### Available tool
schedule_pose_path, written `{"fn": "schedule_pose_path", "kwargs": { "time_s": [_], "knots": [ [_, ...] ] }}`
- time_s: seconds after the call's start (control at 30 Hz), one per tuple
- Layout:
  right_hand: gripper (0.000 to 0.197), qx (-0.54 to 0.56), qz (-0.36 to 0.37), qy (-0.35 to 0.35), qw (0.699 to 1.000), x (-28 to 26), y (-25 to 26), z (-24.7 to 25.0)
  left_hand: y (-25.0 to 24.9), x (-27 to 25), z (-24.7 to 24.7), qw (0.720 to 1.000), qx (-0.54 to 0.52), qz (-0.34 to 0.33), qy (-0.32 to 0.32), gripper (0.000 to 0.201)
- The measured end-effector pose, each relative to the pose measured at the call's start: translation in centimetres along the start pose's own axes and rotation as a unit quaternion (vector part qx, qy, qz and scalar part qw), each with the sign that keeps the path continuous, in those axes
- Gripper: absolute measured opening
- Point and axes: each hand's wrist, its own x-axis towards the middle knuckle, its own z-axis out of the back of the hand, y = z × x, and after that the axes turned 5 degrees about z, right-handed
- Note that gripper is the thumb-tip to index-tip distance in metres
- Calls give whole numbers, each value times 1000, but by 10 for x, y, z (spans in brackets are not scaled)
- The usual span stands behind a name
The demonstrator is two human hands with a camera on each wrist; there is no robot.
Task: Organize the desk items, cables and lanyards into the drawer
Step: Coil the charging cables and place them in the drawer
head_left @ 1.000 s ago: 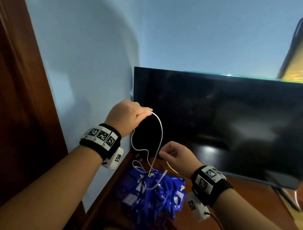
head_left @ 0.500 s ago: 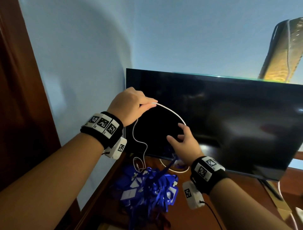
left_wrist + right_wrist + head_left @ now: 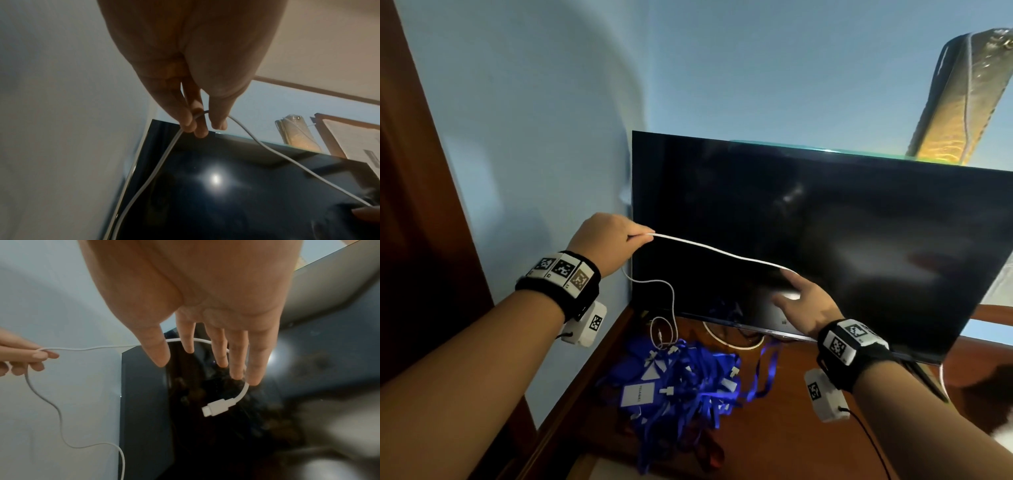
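White charging cable (image 3: 722, 253) stretches in mid-air before the dark monitor (image 3: 842, 240): your left hand (image 3: 607, 240) pinches it, while your right hand (image 3: 803, 305), fingers straight and spread, carries it across them. Blue lanyards (image 3: 685, 380) lie heaped on the wooden desk (image 3: 774, 431) below.

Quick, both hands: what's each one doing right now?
Left hand: pinching the white cable.
Right hand: open, fingers straight, the cable draped across them, connector end hanging past.
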Motion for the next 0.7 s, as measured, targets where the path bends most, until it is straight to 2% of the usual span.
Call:
{"fn": "schedule_pose_path", "kwargs": {
  "time_s": [0.17,0.27,0.37,0.5,0.57,0.63,0.7],
  "knots": [
    [73,-61,-48,-15,997,3,-14,4,6,-11,-15,1000,-3,8,12,24],
    [66,-119,-80,-33,989,0,-22,13,11,-16,-20,1000,1,19,14,22],
    [62,-187,-111,-88,972,-4,-29,22,18,-21,-24,999,-6,46,17,21],
    [60,-239,-47,-136,960,-11,-32,28,18,-29,-28,994,-64,67,61,11],
    [52,-254,-11,-133,958,-11,-30,28,13,-33,-32,991,-92,60,76,17],
    [38,-215,47,-117,968,-8,-26,25,9,-35,-37,989,-107,62,75,14],
    [24,-127,79,-86,985,-8,-17,22,6,-34,-44,989,-110,70,72,17]
  ]
}}
